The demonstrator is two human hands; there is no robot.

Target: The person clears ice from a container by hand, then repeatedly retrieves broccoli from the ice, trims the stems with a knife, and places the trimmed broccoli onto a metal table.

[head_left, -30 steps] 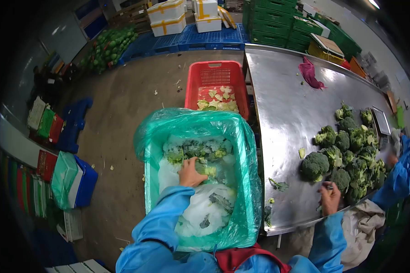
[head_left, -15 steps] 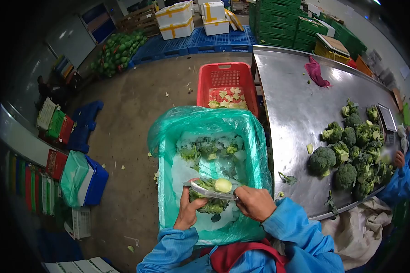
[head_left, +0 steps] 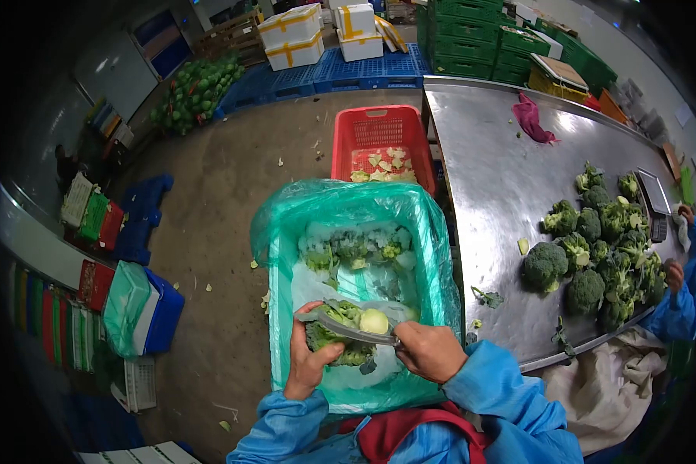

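My left hand grips a head of broccoli from its left side, with the pale cut stem facing up. My right hand is closed round the handle of a curved knife, whose blade lies across the broccoli beside the stem. Both hands are over a bin lined with green plastic. Inside the bin, more broccoli lies among crushed ice.
A metal table at the right bears a broccoli pile, a scale and a pink cloth. A co-worker's hands and blue sleeve are at its right edge. Behind the bin stands a red crate with leaf scraps.
My left hand has shifted slightly left with its fingers further round the broccoli, and the knife blade has tilted. The co-worker's hands have moved apart near the scale.
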